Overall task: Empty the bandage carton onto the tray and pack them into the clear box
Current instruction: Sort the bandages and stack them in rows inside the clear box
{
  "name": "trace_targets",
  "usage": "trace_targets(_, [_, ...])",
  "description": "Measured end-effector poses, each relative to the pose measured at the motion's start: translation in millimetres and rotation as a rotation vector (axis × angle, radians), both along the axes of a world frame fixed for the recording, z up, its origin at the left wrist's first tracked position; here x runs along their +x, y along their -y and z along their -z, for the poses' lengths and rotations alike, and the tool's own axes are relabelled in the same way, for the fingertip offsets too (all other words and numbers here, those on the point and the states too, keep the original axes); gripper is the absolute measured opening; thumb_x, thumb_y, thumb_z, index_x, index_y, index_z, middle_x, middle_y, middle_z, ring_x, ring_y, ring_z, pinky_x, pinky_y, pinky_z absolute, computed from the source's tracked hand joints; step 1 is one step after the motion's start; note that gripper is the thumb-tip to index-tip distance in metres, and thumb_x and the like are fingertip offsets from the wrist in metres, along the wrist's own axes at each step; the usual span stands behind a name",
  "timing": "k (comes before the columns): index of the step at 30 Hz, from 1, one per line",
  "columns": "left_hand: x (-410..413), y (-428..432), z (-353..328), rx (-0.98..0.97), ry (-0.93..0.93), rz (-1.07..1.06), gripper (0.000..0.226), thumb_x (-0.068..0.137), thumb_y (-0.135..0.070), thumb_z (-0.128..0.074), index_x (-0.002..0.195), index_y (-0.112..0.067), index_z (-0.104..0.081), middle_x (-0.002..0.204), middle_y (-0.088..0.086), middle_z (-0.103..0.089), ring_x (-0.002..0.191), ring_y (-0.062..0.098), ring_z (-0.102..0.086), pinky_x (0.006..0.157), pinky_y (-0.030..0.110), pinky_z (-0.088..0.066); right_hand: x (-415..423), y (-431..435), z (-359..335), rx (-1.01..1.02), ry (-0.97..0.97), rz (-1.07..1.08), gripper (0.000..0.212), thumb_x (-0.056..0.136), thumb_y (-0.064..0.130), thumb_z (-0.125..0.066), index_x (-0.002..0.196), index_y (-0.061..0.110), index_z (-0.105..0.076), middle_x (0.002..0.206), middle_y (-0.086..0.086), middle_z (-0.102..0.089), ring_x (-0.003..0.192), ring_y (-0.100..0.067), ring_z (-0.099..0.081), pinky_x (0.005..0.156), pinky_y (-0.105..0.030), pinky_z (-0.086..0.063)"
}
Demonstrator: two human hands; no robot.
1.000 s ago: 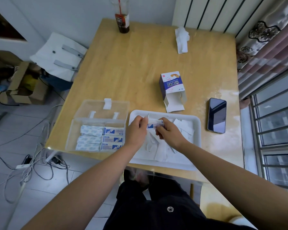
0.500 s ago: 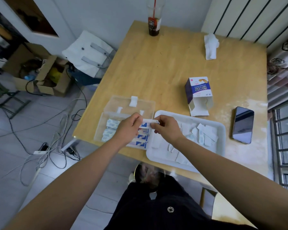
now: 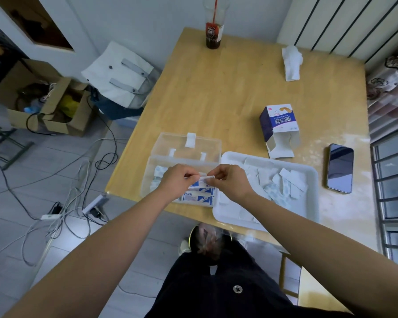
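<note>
Bandages lie in two places on the desk [image 3: 216, 92]. The packed bandages [image 3: 199, 198], in blue-and-white wrappers, sit stacked in the near right part of the clear box [image 3: 148, 173]. The loose bandages [image 3: 285, 184] lie scattered white on the white tray [image 3: 314, 203], just beside the box on its right. The box's lid [image 3: 186, 148] lies folded back flat on the far side. Both hands hover together above the box's right half. The left hand [image 3: 177, 180] has its fingers curled and pinches one end of a single held bandage [image 3: 203, 179]. The right hand [image 3: 230, 182], curled the same way, pinches the other end, so the strip spans the small gap between them. Whether the strip touches the stack below cannot be told. The bandage carton [image 3: 278, 125] lies on its side just beyond the tray's far rim, with its open flapped end turned towards the tray. A dark phone [image 3: 340, 167] lies to the right of the tray. At the desk's far edge stands a clear cup [image 3: 214, 26] with dark drink and a red straw. A crumpled tissue [image 3: 291, 61] lies towards the far right corner.
</note>
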State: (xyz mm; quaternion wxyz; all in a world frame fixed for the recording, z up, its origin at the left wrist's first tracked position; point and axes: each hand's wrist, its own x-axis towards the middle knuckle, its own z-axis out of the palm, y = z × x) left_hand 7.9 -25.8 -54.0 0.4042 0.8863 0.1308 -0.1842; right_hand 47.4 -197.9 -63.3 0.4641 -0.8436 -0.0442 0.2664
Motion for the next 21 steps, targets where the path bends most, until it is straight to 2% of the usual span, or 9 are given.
trace_targets(2, [1, 1, 5, -0.09, -0.083, -0.101, 0.011, 0.092, -0.022, -0.061, 0.098, -0.016, -0.068, 0.09, -0.001, -0.068, 0.067, 0.019, -0.063, 0.063, 0.032, -0.051, -1, 2, 3, -0.021, 0.003, 0.067, 0.016, 0.077, 0.023, -0.08, 0.086, 0.014, -0.071, 0.069, 0.004, -0.062, 0.06, -0.005, -0.053, 0.059, -0.018, -0.043])
trace_targets(4, [1, -2, 8, -0.266, -0.185, -0.259, 0.012, 0.09, -0.015, -0.063, 0.101, -0.011, -0.064, 0.083, 0.01, -0.068, 0.059, 0.019, -0.061, 0.052, 0.027, -0.051, 0, 4, 5, -0.032, 0.009, 0.123, 0.014, 0.078, 0.021, -0.079, 0.086, 0.013, -0.071, 0.068, 0.006, -0.061, 0.06, -0.004, -0.053, 0.059, -0.017, -0.042])
trace_targets(7, [0, -10, 8, -0.427, -0.268, -0.434, 0.001, 0.088, -0.001, -0.063, 0.088, -0.001, -0.064, 0.073, 0.013, -0.063, 0.05, 0.013, -0.057, 0.046, 0.018, -0.047, 2, 2, 5, -0.025, -0.028, 0.115, 0.011, 0.079, 0.02, -0.078, 0.084, 0.016, -0.069, 0.07, 0.001, -0.062, 0.061, -0.006, -0.054, 0.058, -0.016, -0.041])
trace_targets(10, [2, -15, 12, -0.402, -0.292, -0.483, 0.01, 0.086, 0.001, -0.064, 0.077, -0.001, -0.062, 0.067, 0.014, -0.061, 0.045, 0.012, -0.055, 0.044, 0.017, -0.046, 4, -3, 5, -0.02, -0.026, 0.104, 0.012, 0.08, 0.023, -0.077, 0.085, 0.018, -0.067, 0.07, 0.001, -0.061, 0.061, -0.008, -0.054, 0.057, -0.018, -0.042])
trace_targets(13, [7, -17, 17, -0.306, -0.265, -0.564, 0.009, 0.086, 0.001, -0.065, 0.076, -0.001, -0.064, 0.063, 0.013, -0.06, 0.046, 0.014, -0.053, 0.043, 0.018, -0.046, 11, 1, 5, -0.001, 0.019, 0.215, 0.011, 0.083, 0.025, -0.072, 0.088, 0.019, -0.065, 0.067, 0.003, -0.057, 0.06, -0.01, -0.051, 0.062, -0.025, -0.046])
trace_targets(15, [12, -17, 21, -0.244, -0.237, -0.61, 0.004, 0.084, -0.001, -0.067, 0.081, 0.0, -0.067, 0.061, 0.011, -0.062, 0.041, 0.011, -0.054, 0.046, 0.021, -0.048, 15, 6, 6, -0.011, -0.006, 0.229, 0.013, 0.083, 0.027, -0.071, 0.091, 0.02, -0.063, 0.069, 0.002, -0.056, 0.063, -0.014, -0.053, 0.066, -0.033, -0.049])
trace_targets(18, [20, -11, 29, -0.151, -0.226, -0.602, 0.004, 0.083, -0.005, -0.069, 0.08, -0.002, -0.068, 0.06, 0.009, -0.064, 0.048, 0.016, -0.058, 0.066, 0.033, -0.057, 14, 11, 8, -0.045, -0.071, 0.205, 0.014, 0.087, 0.027, -0.066, 0.098, 0.021, -0.059, 0.076, 0.002, -0.056, 0.069, -0.017, -0.056, 0.072, -0.036, -0.053])
trace_targets(21, [24, 1, 32, -0.1, -0.229, -0.576, 0.013, 0.083, -0.007, -0.07, 0.072, -0.01, -0.063, 0.066, 0.01, -0.067, 0.055, 0.022, -0.061, 0.075, 0.038, -0.059, 11, 12, 7, -0.054, -0.137, 0.175, 0.019, 0.091, 0.027, -0.06, 0.107, 0.019, -0.054, 0.088, -0.005, -0.061, 0.072, -0.017, -0.059, 0.063, -0.026, -0.048])
